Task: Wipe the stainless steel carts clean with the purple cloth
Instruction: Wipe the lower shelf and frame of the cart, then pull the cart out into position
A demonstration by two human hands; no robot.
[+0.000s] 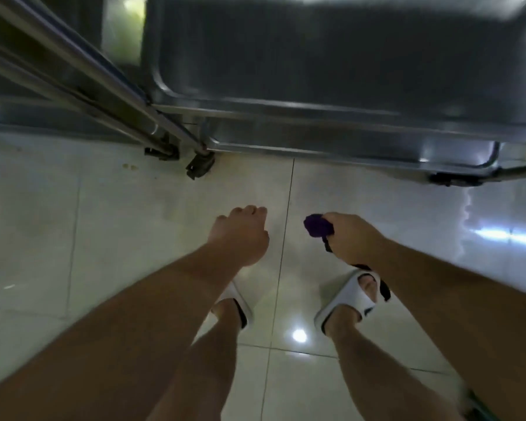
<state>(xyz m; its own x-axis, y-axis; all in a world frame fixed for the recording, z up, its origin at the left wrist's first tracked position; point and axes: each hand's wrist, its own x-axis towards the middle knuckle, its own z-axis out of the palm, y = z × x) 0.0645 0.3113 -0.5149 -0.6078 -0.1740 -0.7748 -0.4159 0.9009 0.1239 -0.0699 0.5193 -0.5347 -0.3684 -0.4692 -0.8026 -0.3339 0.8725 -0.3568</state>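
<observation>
A pale, glossy tiled floor [134,226] fills the lower frame, w/ dark grout lines and bright light reflections. Above it, a stainless steel cart [331,86] spans the top centre and right: its tray shelf w/ rounded corners shows from overhead, a lower shelf edge beneath it, a black caster [200,165] at its near-left corner, another at the right edge. A second cart [58,65] stands just beside it at left, its steel tubes running diagonally down to a caster [161,153] close by the first cart's. Both are blurred.

A person stands facing the carts, looking straight down; both bare forearms reach fwd over the floor, hands apart and short of the cart edge. The left hand [240,235] hangs w/ fingers loosely curled, holding nothing, touching nothing. The right hand [349,235] is clenched around the purple cloth [318,226], a bunched wad of which pokes out past the knuckles on the inner side; a dark strap hangs below that hand, what it belongs to is unclear. The cloth is in the air, near but not touching the cart.

Below the hands, two feet in white slide sandals [346,296] stand on the tiles, either side of a grout line.
</observation>
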